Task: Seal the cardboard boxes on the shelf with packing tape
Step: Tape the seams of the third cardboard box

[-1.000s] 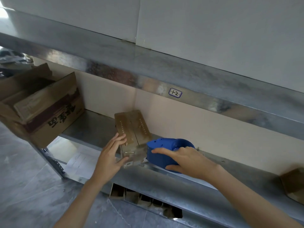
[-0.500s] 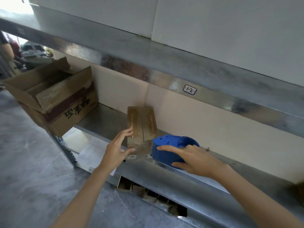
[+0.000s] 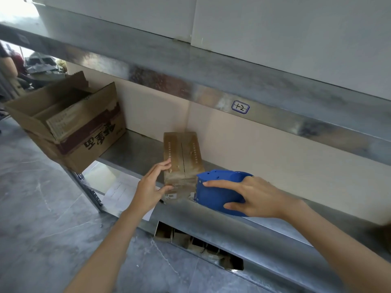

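A small brown cardboard box (image 3: 181, 157) stands on the metal shelf (image 3: 135, 153), its two top flaps closed with a seam down the middle. My left hand (image 3: 150, 188) holds its near left corner, fingers on the top and thumb on the front face. To the right of the box, touching its front right corner, sits a blue tape dispenser (image 3: 218, 191). My right hand (image 3: 251, 197) grips the dispenser from the right, index finger along its side and thumb under it. Shiny tape shows on the box's front face.
A large open cardboard box (image 3: 72, 127) with red print sits at the shelf's left end, overhanging the edge. Above runs an upper metal shelf (image 3: 190, 66) with a label (image 3: 240, 107). Below the shelf's front lip, more cardboard (image 3: 196, 244) shows. Grey tiled floor lies left.
Both hands keep their hold on the small box and the dispenser. The view has shifted, so everything sits further right; the dispenser stays against the box's front right corner.
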Demonstrator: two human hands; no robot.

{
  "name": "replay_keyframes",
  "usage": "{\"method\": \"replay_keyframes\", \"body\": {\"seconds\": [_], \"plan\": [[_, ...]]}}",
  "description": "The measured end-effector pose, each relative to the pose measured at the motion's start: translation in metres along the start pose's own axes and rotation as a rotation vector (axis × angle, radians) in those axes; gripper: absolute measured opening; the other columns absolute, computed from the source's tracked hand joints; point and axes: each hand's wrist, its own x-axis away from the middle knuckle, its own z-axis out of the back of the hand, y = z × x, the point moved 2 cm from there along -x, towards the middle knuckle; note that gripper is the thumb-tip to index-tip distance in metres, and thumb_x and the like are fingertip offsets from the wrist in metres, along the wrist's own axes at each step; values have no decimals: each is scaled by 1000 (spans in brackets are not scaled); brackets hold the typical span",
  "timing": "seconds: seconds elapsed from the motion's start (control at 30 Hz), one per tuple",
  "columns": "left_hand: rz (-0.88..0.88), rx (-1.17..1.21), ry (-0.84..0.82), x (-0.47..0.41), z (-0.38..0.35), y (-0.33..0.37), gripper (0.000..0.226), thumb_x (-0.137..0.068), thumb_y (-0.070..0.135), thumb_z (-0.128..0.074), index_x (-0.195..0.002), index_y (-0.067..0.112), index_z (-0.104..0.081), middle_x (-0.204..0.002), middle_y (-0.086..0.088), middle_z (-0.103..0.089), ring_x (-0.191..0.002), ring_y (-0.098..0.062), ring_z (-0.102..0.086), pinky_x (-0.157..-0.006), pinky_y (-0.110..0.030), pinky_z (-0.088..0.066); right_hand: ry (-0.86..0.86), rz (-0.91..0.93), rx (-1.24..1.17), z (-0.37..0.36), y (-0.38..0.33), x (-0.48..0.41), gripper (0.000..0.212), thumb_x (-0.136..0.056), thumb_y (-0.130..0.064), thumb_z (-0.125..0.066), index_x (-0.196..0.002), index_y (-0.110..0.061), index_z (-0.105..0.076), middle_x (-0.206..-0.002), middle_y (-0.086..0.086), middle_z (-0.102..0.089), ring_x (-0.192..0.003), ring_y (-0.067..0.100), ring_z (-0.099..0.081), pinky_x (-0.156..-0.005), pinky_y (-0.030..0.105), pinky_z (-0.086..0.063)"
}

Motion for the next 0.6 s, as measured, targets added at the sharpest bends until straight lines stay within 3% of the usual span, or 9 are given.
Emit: {"method": "replay_keyframes", "body": {"seconds": [0.17,0.37,0.6], "plan": [[-5,-29,-7,-1,-2,4,64,-74,19,-85,-129,26,-53,-145,19,-49,-134,0,-45,-112,-35,-42,-12,-7,-20,-6,11,-2,66,-94,-41,-56,-144,-61,-18,-51,-3,-33,-51,11,-33,-61,28,-40],[1,-39,-19,-3,4,2,60,-77,17,-83,-129,22,-54,-144,22,-48,-131,4,-45,-111,-29,-41,-4,-51,68,5,50,11,70,-93,-40,-57,-141,-65,-12,-52,-7,-33,-51,7,-35,-60,26,-31],[58,-22,-33,-5,-1,2,62,-77,18,-83,-130,28,-52,-144,23,-47,-132,8,-42,-111,-21,-36,-22,-116,89,-10,56,16,67,-95,-43,-53,-143,-61,-10,-57,-15,-31,-55,3,-33,-62,24,-31]]}}
